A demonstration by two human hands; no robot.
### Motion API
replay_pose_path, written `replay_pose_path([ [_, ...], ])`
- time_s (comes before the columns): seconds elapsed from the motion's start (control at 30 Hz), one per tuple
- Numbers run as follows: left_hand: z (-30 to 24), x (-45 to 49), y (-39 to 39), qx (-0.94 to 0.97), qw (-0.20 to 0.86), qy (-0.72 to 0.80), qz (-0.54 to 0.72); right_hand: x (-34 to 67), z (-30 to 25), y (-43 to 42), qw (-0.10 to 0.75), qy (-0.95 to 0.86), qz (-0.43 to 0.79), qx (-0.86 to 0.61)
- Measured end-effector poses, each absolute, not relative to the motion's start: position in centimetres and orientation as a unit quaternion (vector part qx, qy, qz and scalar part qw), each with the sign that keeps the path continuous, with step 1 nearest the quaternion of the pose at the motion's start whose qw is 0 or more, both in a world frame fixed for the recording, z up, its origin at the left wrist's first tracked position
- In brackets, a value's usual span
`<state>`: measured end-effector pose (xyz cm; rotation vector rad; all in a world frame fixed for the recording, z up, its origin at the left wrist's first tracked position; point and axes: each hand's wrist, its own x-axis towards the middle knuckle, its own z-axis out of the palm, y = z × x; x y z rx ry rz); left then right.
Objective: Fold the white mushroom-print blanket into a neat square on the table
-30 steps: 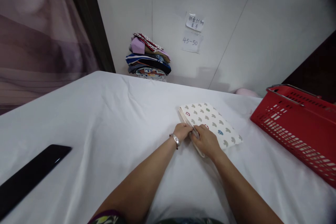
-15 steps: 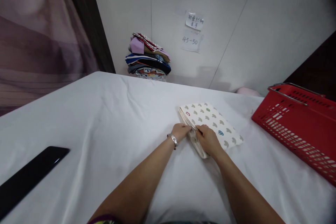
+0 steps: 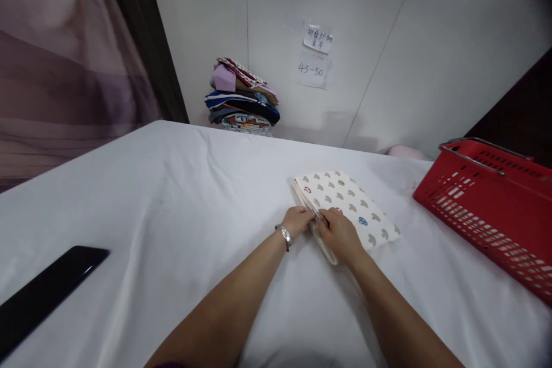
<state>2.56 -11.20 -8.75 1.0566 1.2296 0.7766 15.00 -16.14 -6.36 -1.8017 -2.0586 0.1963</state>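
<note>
A folded cream cloth (image 3: pixel 349 198) printed with grey mushroom shapes and a few coloured ones lies on the white-covered table. My left hand (image 3: pixel 298 221), with a silver bracelet at the wrist, pinches the layered edge on the cloth's left side. Right beside it, my right hand (image 3: pixel 340 234) is closed on the same edge, its thumb and fingers around the layers. The fingertips of both hands nearly meet there. My right hand covers part of the cloth's near side.
To the right stands a red plastic basket (image 3: pixel 487 207) with metal handles. A black flat object (image 3: pixel 52 276) lies at the left. Behind the table's far edge rises a stack of folded fabrics (image 3: pixel 244 100). The white tablecloth (image 3: pixel 185 195) has some wrinkles.
My right hand has shifted slightly left along the cloth's edge, closer to my left hand. The cloth stays almost in place; the view has tilted a little.
</note>
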Motion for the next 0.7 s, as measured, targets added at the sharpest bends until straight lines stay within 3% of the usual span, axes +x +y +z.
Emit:
replay_pose_path([
  [0.23, -8.4, 2.6, -11.3, 0.456, 0.641, 0.521, 0.332, 14.5, -6.3, -16.4, 0.171, -0.727, 0.041, -0.664],
  [0.43, -9.5, 1.6, -10.4, 0.493, 0.529, 0.600, 0.340, 15.5, -6.8, -15.8, 0.211, -0.727, 0.068, -0.649],
  [0.7, -10.7, 1.6, -10.0, 0.528, 0.523, 0.587, 0.321, 15.7, -7.0, -15.6, 0.225, -0.727, 0.082, -0.643],
])
